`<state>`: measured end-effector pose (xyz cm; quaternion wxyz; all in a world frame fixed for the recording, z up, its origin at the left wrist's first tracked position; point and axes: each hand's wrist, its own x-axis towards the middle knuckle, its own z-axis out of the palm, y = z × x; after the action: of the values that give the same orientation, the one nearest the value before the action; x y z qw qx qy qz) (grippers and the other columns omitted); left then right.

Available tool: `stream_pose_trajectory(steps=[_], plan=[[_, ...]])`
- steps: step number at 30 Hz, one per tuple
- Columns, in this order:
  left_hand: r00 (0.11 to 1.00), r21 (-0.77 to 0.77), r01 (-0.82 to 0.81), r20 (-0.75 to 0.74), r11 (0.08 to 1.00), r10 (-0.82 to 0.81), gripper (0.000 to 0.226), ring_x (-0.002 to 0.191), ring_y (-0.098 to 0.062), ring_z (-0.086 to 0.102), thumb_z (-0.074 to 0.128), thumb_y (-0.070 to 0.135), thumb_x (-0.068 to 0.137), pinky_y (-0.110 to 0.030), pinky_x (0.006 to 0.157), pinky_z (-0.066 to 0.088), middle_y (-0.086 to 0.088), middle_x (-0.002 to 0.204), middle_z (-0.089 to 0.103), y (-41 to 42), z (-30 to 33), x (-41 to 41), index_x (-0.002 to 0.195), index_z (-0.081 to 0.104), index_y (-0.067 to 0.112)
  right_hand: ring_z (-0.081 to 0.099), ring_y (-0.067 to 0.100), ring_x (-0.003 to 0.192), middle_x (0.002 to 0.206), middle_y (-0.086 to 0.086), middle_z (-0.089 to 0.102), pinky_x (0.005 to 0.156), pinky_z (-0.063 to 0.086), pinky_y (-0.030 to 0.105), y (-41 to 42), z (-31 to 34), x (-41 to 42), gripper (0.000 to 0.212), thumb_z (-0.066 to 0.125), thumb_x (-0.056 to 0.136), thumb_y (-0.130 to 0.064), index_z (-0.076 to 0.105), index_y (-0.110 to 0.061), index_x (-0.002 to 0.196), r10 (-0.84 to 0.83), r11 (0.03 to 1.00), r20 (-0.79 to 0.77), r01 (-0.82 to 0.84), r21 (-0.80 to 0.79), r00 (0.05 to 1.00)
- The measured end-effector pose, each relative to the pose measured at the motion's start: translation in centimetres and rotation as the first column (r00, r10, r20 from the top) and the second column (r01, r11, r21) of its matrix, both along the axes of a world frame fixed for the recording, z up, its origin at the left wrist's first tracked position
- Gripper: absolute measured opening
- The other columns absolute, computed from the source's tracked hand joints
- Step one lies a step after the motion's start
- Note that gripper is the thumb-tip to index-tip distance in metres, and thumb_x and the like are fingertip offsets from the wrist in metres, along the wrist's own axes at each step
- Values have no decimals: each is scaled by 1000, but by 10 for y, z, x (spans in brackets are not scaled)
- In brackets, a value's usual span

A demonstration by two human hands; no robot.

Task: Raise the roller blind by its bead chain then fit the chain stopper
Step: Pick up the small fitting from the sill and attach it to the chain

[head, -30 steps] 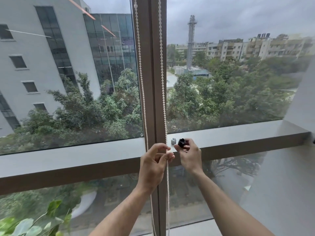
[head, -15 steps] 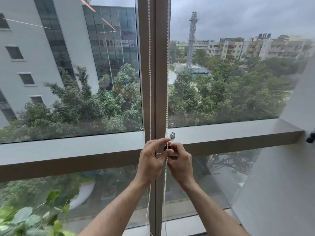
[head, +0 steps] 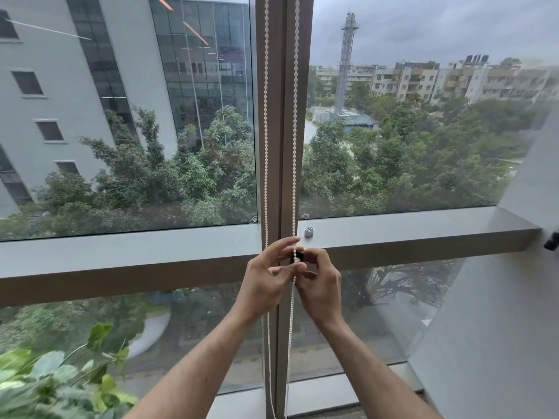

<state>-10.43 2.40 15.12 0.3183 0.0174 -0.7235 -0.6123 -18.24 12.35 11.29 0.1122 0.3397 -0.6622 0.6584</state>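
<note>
A white bead chain (head: 295,116) hangs in two strands down the brown window mullion (head: 284,146). My left hand (head: 267,281) pinches the right strand between thumb and fingers at the height of the window rail. My right hand (head: 320,282) holds a small black chain stopper (head: 298,256) against that same strand, right beside my left fingertips. The stopper is mostly hidden by my fingers. The roller blind itself is out of view above.
A small grey clip-like part (head: 308,231) stands on the grey window rail (head: 408,229) just right of the mullion. Green plant leaves (head: 54,379) fill the lower left. A dark object (head: 553,240) sticks out at the right edge by the wall.
My right hand carried the black stopper from the rail over to the right chain strand. Both hands have closed together around that strand.
</note>
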Motion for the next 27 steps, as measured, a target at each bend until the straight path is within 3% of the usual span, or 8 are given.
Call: stream_pose_trajectory(steps=[11,17,23,27], plan=[[999,67,52,-12,996,-51,47,112,-16,65,78,1,76,-29,86,56,-6,110,73,-9,1,5,116,68,24,71,14,94,103,4,72,73,61,31,-3,0,-6,22,72,87,-7,66,-13,108,94,995,-81,-95,-6,992],[997,57,77,0,995,-77,49,107,-14,67,78,-1,75,-29,87,56,-4,110,73,-12,3,6,114,68,27,67,15,97,106,7,66,72,59,24,-4,-1,-8,19,73,85,-8,66,-4,101,112,993,-90,-114,-23,990],[999,17,46,-10,999,-46,48,107,-16,68,80,8,72,-28,86,55,2,106,75,-15,5,7,113,68,29,68,24,104,109,10,65,81,60,35,-8,-1,-10,34,70,81,5,62,-23,100,188,982,26,-187,-27,982],[1000,-18,13,-17,1000,-13,48,104,-15,69,79,1,74,-29,85,57,3,103,75,-17,5,6,114,67,26,68,23,109,110,13,69,85,59,34,-8,0,-12,28,66,85,7,59,-13,104,291,957,134,-286,-54,947]])
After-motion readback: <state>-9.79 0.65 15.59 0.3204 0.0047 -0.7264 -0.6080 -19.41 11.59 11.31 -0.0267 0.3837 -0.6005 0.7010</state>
